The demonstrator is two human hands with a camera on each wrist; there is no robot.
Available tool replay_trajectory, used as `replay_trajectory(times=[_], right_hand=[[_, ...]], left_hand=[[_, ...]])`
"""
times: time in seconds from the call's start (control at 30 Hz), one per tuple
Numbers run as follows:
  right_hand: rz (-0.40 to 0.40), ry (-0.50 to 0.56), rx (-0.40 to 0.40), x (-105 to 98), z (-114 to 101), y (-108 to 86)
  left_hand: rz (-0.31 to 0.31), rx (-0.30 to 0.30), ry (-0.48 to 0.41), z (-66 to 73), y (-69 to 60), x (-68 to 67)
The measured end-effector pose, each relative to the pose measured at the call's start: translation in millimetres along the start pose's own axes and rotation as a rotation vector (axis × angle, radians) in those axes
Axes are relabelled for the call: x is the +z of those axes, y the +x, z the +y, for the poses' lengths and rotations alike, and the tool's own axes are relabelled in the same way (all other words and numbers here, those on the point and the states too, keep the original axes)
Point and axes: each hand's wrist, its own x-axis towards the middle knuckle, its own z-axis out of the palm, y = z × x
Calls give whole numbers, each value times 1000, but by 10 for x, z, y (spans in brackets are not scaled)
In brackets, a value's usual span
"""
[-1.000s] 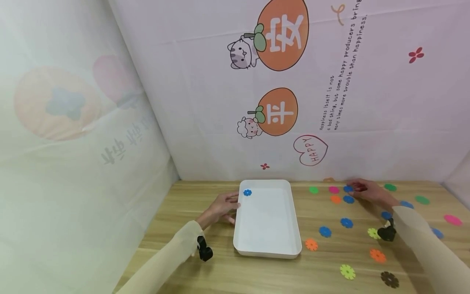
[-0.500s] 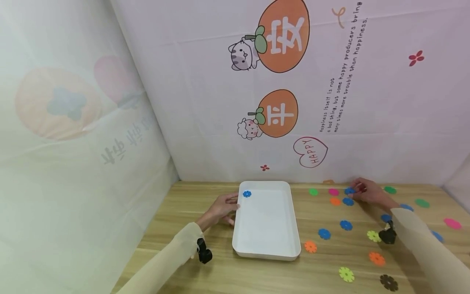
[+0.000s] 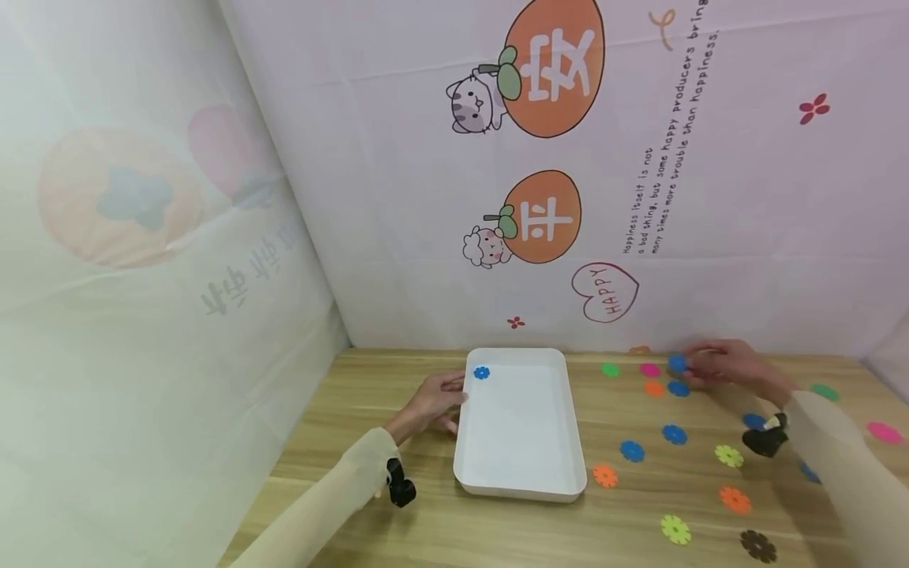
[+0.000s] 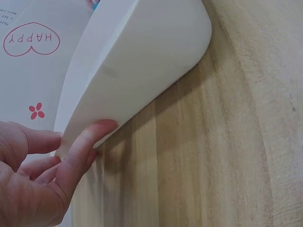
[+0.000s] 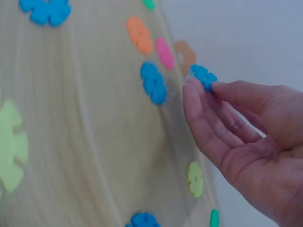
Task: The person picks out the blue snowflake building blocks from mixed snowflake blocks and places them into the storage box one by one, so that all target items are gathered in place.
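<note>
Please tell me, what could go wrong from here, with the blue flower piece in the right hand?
The blue flower piece is pinched near its edge, so it might slip from the right hand. The left hand touches one side of the tray, so a push there could shift it.

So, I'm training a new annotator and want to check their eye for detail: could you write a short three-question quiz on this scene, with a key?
1. What is the right grip pinching?
2. True or false: the left grip touches the outside of the white tray.
3. What colour is the lone disc inside the tray?
a) orange
b) blue
c) pink

Key:
1. A blue snowflake building disc.
2. True.
3. b
</note>
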Motion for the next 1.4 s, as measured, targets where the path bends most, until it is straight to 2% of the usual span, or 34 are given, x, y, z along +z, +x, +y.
replay_trajectory(times=[0.1, 0.23, 0.37, 0.5, 0.8, 0.9, 1.1, 1.23, 1.4], right_hand=[[7, 7, 3, 33, -91, 11], [-12, 90, 12, 104, -214, 60], [-54, 162, 34, 202, -358, 86], [-105, 234, 21, 343, -487, 127], [-95, 294, 47, 830, -818, 271], [-92, 284, 18, 997, -931, 300], [-37, 272, -54, 1305, -1091, 403], [-21, 285, -20, 1501, -1192, 542], [-32, 321, 68, 1751, -1319, 726]], left_hand=[[-4, 16, 2, 4, 27, 31], [-11, 26, 4, 2, 53, 61], [-10, 24, 9, 9, 62, 72], [-20, 28, 31, 33, 69, 71], [-27, 24, 62, 53, 88, 24], [-30, 31, 63, 52, 82, 22], [-29, 27, 62, 60, 88, 27], [-32, 23, 56, 67, 87, 24], [-33, 18, 47, 63, 80, 10]])
